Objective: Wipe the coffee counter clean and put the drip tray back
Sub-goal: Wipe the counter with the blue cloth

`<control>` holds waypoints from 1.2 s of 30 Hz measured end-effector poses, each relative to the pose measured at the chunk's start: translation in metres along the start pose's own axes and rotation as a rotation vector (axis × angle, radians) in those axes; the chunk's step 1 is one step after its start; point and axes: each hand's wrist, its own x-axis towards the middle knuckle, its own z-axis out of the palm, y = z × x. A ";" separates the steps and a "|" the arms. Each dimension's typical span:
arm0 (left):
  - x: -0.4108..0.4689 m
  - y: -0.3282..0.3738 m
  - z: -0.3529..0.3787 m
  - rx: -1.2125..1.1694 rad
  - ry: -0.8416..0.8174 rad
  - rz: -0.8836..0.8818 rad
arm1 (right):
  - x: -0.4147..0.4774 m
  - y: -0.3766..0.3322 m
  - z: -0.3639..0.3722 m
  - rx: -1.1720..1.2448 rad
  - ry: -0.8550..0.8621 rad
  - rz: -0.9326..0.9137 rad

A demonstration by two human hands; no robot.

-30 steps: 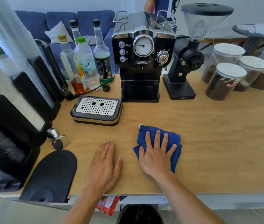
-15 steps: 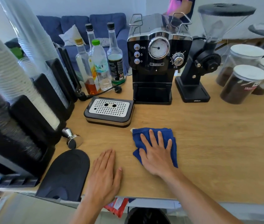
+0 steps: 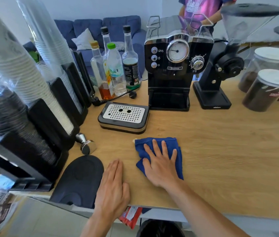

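Two hands lie flat on the counter (image 3: 220,142). The right hand (image 3: 161,165) is spread wide, palm pressing a folded blue cloth (image 3: 169,141) near the middle of the front edge. The left hand (image 3: 113,187) is just beside it, fingers straight and together, holding nothing, palm on bare wood at the front edge. Risks, as judged: a leftward sweep could clip the tamper (image 3: 86,144), which lies on its side beside the tamping mat (image 3: 82,178), and send it rolling toward the front edge. Tilting the drip tray (image 3: 123,115) on the lift could slop any leftover liquid onto wiped wood. The grid, if loose, may slide. The plug (image 3: 132,95) lying just behind could snag. The tray sits out of the espresso machine (image 3: 174,65), on the counter just left of and in front of its empty base bay (image 3: 168,100). It has a black body and a brushed metal band along the front. A perforated steel grid sits level on top, with two larger holes. Cannot tell whether any liquid stands inside.
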 end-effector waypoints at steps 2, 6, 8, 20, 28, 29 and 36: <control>0.001 0.002 -0.002 -0.087 0.019 -0.033 | 0.010 -0.024 0.004 0.006 0.011 0.013; 0.002 0.000 -0.004 -0.207 0.043 -0.099 | 0.022 -0.046 0.014 -0.119 0.022 -0.207; 0.002 -0.004 -0.004 -0.209 0.057 -0.112 | 0.018 -0.038 0.015 -0.174 0.000 -0.312; 0.002 -0.007 0.004 0.236 -0.041 0.030 | -0.019 0.067 -0.013 -0.173 0.023 -0.157; -0.001 -0.004 0.006 0.264 -0.036 0.039 | -0.062 0.035 0.005 -0.061 0.115 0.301; -0.001 -0.005 0.006 0.253 -0.039 0.048 | -0.059 0.028 0.007 -0.046 0.125 0.321; -0.003 0.001 -0.005 -0.108 0.011 0.025 | -0.034 -0.032 0.025 -0.051 0.084 0.134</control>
